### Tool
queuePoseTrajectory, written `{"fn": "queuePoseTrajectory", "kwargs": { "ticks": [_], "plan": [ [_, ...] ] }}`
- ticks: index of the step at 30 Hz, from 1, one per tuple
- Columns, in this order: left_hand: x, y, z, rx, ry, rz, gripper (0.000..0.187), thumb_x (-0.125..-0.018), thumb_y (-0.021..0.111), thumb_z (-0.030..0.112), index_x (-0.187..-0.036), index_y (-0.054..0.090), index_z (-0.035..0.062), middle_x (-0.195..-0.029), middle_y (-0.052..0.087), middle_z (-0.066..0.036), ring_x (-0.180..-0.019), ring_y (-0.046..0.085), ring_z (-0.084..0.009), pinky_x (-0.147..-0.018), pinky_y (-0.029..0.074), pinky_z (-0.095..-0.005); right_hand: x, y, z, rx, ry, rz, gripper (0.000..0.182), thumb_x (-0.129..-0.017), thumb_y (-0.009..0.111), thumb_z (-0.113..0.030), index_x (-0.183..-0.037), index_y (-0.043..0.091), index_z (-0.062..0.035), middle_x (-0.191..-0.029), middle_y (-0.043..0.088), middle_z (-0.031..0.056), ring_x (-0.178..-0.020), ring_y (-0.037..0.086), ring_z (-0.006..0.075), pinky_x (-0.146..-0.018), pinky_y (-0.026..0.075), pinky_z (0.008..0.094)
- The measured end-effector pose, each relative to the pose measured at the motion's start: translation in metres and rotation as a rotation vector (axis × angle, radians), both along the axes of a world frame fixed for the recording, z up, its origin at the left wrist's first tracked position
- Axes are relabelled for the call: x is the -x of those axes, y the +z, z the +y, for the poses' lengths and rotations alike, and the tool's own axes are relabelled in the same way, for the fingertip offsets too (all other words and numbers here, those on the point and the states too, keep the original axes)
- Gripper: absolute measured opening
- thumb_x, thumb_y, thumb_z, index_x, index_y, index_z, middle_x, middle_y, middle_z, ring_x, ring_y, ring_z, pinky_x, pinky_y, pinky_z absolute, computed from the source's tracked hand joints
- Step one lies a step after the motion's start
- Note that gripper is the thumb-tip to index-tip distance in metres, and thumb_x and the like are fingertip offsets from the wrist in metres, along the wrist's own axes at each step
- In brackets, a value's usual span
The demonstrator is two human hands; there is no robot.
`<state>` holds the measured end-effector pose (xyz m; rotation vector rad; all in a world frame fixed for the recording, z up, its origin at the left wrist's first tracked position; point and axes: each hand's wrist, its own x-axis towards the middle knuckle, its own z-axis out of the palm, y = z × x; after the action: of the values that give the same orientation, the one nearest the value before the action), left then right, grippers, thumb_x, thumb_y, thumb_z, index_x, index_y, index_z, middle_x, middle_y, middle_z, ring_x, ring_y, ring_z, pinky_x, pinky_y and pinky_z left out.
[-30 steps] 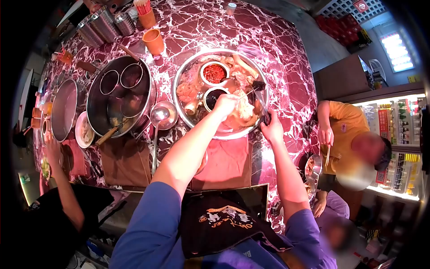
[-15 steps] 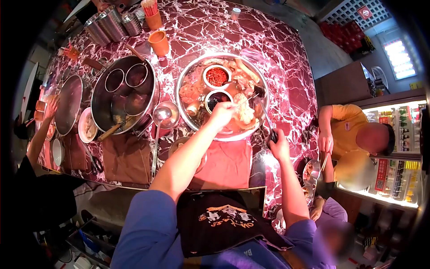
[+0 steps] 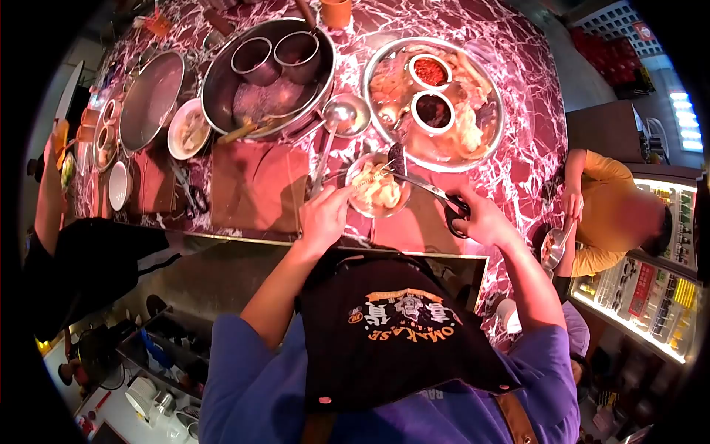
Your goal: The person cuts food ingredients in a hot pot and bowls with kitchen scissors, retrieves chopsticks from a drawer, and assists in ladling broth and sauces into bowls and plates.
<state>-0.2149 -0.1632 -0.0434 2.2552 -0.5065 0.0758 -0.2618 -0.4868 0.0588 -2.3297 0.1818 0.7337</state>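
Scissors with black handles [image 3: 457, 214] are in my right hand [image 3: 484, 214], their blades reaching left over a small bowl of pale food pieces [image 3: 376, 194]. A dark piece of food [image 3: 397, 158] is at the blade tips, above the bowl's upper right rim. My left hand [image 3: 325, 218] is closed at the bowl's left side, on what looks like a thin metal utensil whose tip is near the dark piece. Behind the bowl lies a round metal platter [image 3: 497, 137] of food in liquid, with a cup of red sauce [image 3: 430, 72] and a cup of dark sauce [image 3: 433, 111].
A ladle [image 3: 342, 115] rests left of the platter. Further left are a large pot [image 3: 329, 81] holding two metal cylinders, a white bowl [image 3: 189, 129] and a second pan [image 3: 151, 100]. Another person's arm [image 3: 48, 192] is far left; a person in yellow [image 3: 610, 207] sits right.
Both my hands have moved from the platter toward the small bowl near the table edge. The scissors now extend over that bowl, with a dark piece at their tips. The view has shifted.
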Motion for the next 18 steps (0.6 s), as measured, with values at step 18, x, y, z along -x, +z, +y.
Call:
{"fn": "queuePoseTrajectory", "kwargs": {
  "ticks": [18],
  "plan": [
    [0.018,-0.029,0.062,0.066,-0.032,-0.148,0.029,-0.077,0.063,0.002,-0.105,0.069,0.0101,-0.078,0.058,-0.009,-0.070,0.062,-0.0292,-0.059,0.049,-0.0393,0.015,-0.011,0.056,0.147,0.192,-0.018,0.050,-0.075,0.068,-0.014,-0.123,0.057,-0.0074,-0.100,0.069,0.0180,-0.094,0.068,0.0326,-0.083,0.052,0.0400]
  ]
}}
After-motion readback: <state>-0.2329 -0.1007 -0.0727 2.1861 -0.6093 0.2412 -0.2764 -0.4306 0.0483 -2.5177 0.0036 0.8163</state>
